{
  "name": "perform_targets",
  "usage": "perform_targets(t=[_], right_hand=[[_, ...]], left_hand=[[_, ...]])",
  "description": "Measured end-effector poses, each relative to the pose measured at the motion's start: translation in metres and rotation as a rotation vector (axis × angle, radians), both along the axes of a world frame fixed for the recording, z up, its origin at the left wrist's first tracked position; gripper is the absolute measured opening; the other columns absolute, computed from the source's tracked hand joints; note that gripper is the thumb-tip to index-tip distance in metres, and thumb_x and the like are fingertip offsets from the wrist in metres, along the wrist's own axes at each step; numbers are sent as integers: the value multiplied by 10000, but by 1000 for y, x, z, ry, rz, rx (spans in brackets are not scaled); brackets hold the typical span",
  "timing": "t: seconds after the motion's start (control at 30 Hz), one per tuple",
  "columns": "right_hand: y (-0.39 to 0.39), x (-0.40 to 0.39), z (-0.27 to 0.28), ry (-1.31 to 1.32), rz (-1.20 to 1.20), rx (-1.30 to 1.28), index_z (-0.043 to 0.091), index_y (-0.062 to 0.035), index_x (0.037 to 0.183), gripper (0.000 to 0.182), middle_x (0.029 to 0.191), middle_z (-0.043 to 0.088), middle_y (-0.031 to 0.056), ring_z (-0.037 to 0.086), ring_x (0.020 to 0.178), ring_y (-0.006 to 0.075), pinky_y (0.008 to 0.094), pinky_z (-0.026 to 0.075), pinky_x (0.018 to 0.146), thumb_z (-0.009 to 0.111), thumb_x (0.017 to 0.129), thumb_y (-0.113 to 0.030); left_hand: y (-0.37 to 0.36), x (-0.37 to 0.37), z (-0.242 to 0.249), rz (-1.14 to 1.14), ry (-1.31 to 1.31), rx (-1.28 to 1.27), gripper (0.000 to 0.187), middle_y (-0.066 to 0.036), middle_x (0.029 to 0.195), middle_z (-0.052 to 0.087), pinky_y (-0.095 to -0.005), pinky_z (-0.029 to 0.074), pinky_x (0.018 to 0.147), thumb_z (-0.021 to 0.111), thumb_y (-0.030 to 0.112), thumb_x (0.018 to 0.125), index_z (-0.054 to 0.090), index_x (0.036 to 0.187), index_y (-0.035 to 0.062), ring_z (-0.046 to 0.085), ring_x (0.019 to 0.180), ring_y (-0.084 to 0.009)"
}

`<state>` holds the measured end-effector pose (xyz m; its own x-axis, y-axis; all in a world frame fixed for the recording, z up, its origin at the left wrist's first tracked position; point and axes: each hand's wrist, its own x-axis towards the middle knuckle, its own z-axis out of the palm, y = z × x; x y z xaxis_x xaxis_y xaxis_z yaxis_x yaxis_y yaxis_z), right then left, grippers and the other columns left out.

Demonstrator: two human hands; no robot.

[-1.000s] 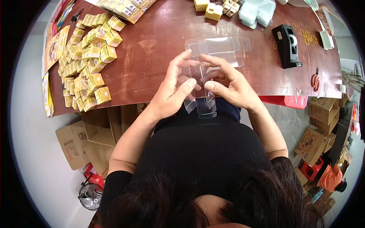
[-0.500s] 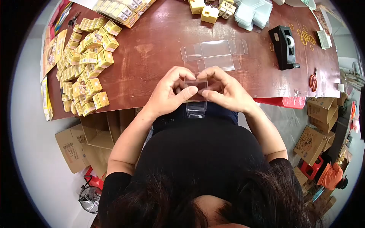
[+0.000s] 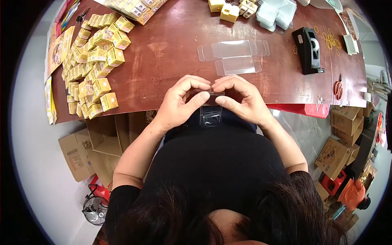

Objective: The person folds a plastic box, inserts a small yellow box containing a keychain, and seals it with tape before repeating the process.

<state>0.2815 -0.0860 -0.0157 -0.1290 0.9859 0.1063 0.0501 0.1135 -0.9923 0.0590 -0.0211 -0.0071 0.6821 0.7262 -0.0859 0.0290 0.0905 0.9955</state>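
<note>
A clear plastic box (image 3: 211, 116) hangs between my hands at the table's front edge, its lower end in front of my lap. My left hand (image 3: 183, 100) grips its upper left side, thumb in front and fingers curled behind. On the upper right side, my right hand (image 3: 240, 98) holds it the same way, the two sets of fingertips almost meeting. Part of the box's top is hidden by the fingers. Just beyond my hands, a flat unfolded clear plastic box sheet (image 3: 234, 56) lies on the red-brown table (image 3: 163, 61).
Many small yellow boxes (image 3: 98, 55) are heaped at the left. A black tape dispenser (image 3: 307, 51), red-handled scissors (image 3: 338, 89) and rubber bands (image 3: 330, 38) lie at the right. Stacked clear plastic pieces (image 3: 275, 15) and yellow items (image 3: 229, 13) sit at the back. Cardboard boxes (image 3: 345, 124) stand on the floor.
The upper part of the clear box has tilted, and its front panel no longer stands up between my thumbs. My fingers have come slightly lower and closer together over its top. The view has shifted slightly.
</note>
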Motion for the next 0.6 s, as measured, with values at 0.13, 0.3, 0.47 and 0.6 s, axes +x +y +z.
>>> perform_targets(t=[0.13,0.3,0.47,0.6], right_hand=[[6,-14,9,-164,-82,-90,686,-37,1056,204,1015,690,69,662,912,151,328,545,817,766,889,-124],[15,-15,14,-39,-48,-370,659,-18,1074,130,983,654,-2,610,908,59,244,513,837,684,961,-77],[20,-6,5,-81,-2,-314,662,-23,1077,118,950,654,-21,598,864,48,231,506,788,658,986,-98],[32,-3,21,-79,58,-355,677,-16,1061,119,975,662,-13,599,906,55,236,505,805,673,984,-106]], left_hand=[[1,8,15,122,18,-219,155,-57,1066,652,-307,541,905,652,62,985,596,1109,-11,640,990,-129],[13,4,2,129,162,-137,105,-19,963,653,-254,514,796,682,93,963,637,999,5,604,888,-71],[14,-1,1,52,142,-130,116,-35,1025,672,-271,483,887,658,138,988,631,1016,29,587,950,-88],[21,-3,6,42,145,-170,130,-42,1049,673,-299,484,912,661,157,995,626,1018,34,590,983,-96]])
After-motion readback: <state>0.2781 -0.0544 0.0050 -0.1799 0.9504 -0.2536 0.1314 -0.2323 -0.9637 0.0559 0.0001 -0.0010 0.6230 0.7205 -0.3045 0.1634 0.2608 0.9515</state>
